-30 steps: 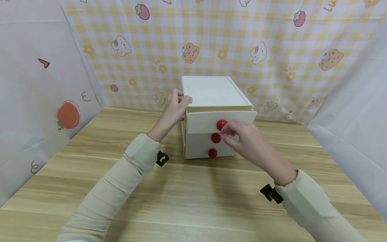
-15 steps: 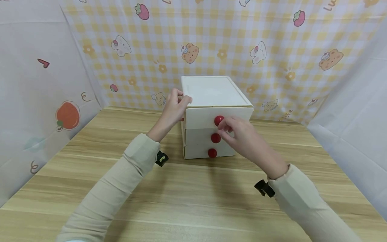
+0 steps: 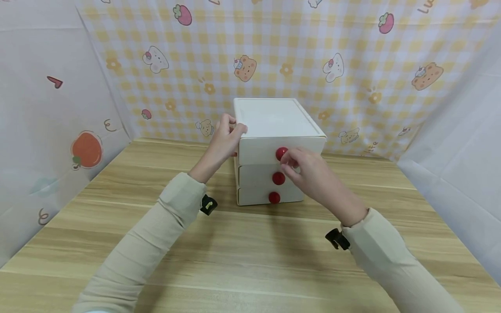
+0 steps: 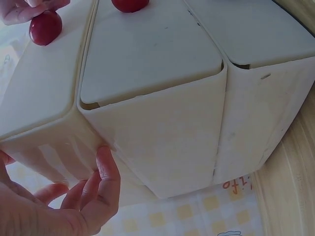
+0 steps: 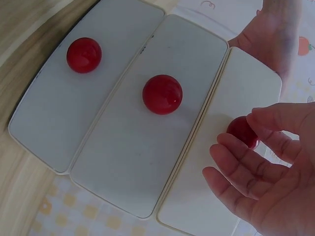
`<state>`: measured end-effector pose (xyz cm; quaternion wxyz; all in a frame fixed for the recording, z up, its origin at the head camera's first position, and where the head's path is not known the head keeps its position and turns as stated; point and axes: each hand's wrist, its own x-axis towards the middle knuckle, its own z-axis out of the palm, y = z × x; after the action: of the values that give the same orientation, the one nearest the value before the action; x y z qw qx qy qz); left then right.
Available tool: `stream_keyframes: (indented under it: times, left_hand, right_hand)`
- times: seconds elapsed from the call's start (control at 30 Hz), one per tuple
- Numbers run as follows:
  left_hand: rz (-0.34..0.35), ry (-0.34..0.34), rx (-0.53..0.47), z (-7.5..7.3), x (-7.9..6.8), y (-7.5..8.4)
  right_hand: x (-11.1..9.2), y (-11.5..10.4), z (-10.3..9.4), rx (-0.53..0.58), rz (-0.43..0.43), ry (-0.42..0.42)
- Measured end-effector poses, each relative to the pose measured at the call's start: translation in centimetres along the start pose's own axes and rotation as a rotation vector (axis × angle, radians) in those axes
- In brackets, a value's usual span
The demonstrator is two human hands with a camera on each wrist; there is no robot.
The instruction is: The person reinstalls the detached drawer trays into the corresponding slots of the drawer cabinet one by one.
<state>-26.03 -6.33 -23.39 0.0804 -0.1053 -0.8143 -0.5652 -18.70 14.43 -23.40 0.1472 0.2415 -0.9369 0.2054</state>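
Observation:
A white three-drawer cabinet (image 3: pixel 278 117) stands on the table, each drawer front bearing a round red knob. The top drawer (image 3: pixel 256 152) sits flush under the cabinet's lid. At its knob (image 5: pixel 242 132), my right hand (image 3: pixel 311 171) pinches with thumb and fingers; the other fingers spread loosely by the drawer front in the right wrist view. My left hand (image 3: pixel 225 139) grips the cabinet's upper left edge, thumb over the top and fingers against the side wall. In the left wrist view its fingertips (image 4: pixel 107 160) press along that wall. Below are the middle knob (image 3: pixel 278 178) and bottom knob (image 3: pixel 274 198).
The cabinet rests on a wood-grain table (image 3: pixel 219 261), near a yellow checked cloth backdrop (image 3: pixel 188 82) with cartoon prints. White cloth walls (image 3: pixel 35 143) border the table on the left and right. Both sleeves carry a black strap piece at the cuff.
The top drawer, slightly pulled out a second ago, has slid back until level with the drawers below. My right hand moved inward with its knob; the left hand stayed at the edge.

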Motion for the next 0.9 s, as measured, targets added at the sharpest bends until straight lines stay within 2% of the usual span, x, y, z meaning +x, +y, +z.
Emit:
stream_keyframes:
  times: [0.4, 0.6, 0.7, 0.83, 0.9]
  left_hand:
    - [-0.006, -0.019, -0.011, -0.4, -0.1, 0.0]
    - [0.005, -0.038, -0.004, -0.8, -0.1, 0.0]
    - [0.025, -0.066, 0.011, -0.9, -0.4, -0.3]
    - [0.092, -0.120, 0.049, -1.2, -0.9, -1.1]
    - [0.114, -0.155, 0.049, -1.2, -1.3, -1.7]
  right_hand:
    - [0.5, 0.0, 0.1, 0.011, -0.008, 0.008]
    - [0.5, 1.7, -0.3, 0.195, -0.042, 0.004]
    - [0.3, 2.9, -1.1, 0.272, 0.026, 0.098]
    - [-0.2, 4.4, -2.1, 0.353, 0.188, 0.285]
    - [-0.5, 5.2, -2.2, 0.410, 0.268, 0.317]
